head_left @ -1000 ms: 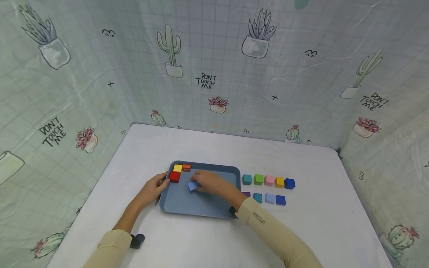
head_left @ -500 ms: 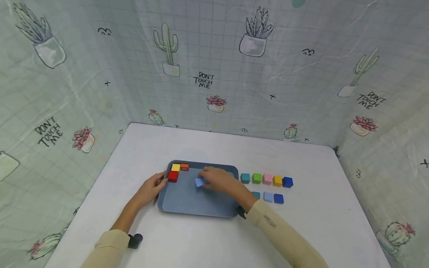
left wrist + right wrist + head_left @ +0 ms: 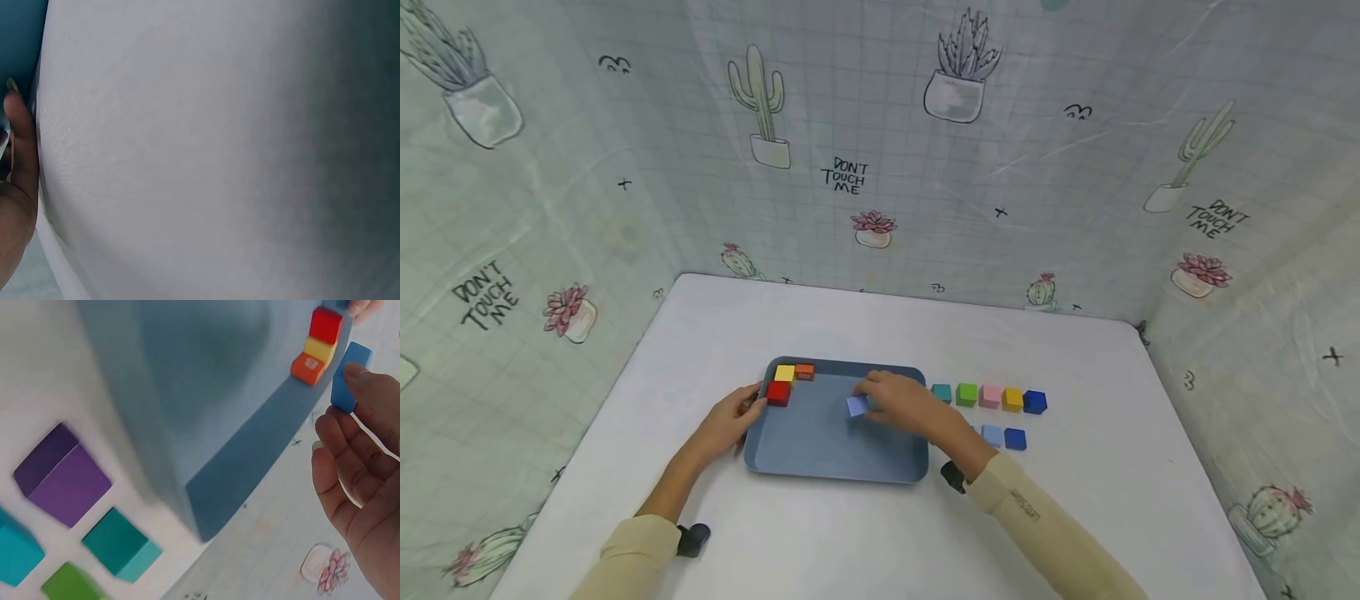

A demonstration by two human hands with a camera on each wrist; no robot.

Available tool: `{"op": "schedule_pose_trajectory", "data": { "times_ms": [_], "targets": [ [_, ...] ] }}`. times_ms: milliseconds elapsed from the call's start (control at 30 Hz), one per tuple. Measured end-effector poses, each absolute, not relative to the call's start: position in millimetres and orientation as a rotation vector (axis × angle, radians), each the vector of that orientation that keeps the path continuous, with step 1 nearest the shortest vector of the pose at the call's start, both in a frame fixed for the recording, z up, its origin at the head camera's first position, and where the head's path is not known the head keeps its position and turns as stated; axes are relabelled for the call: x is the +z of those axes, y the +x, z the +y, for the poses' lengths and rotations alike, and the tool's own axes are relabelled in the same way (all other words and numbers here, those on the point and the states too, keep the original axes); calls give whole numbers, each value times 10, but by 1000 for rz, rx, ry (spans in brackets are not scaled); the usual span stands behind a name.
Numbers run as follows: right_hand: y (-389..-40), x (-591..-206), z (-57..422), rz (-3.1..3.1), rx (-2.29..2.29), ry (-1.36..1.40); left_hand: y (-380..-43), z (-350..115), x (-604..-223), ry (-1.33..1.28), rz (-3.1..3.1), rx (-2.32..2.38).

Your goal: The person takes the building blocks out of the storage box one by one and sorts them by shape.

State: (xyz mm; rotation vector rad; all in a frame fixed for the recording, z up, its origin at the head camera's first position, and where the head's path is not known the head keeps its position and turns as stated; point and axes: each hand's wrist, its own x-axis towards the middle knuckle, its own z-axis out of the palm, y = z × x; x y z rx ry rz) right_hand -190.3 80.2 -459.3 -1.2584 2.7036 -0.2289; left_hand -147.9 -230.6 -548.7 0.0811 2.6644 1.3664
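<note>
My right hand (image 3: 898, 402) pinches a light blue cube (image 3: 857, 407) between thumb and fingers, above the middle of the blue-grey tray (image 3: 820, 454). The right wrist view shows the same blue cube (image 3: 350, 378) at the fingertips. At the tray's left edge, my left hand (image 3: 730, 418) grips the rim, its thumb lying along it; its other fingers are mostly hidden. A red cube (image 3: 778, 394), a yellow cube (image 3: 785, 372) and an orange cube (image 3: 804, 372) sit together in the tray's far left corner.
Right of the tray, two rows of cubes stand on the white table (image 3: 850, 533), including green (image 3: 966, 395), pink (image 3: 990, 397), yellow-orange (image 3: 1012, 400) and dark blue (image 3: 1035, 402). My right forearm covers part of the nearer row; a purple cube (image 3: 62, 475) shows in the right wrist view.
My right hand has carried the light blue cube rightward over the tray. The left hand stays on the tray's edge. The head view has shifted slightly.
</note>
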Motion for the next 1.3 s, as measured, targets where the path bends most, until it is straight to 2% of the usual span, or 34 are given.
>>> {"op": "schedule_pose_trajectory", "data": {
  "times_ms": [1300],
  "targets": [
    [-1811,-4664,1808,2828,-449,-993,-1490,-2279,-5506,26,2657,1342]
  ]
}}
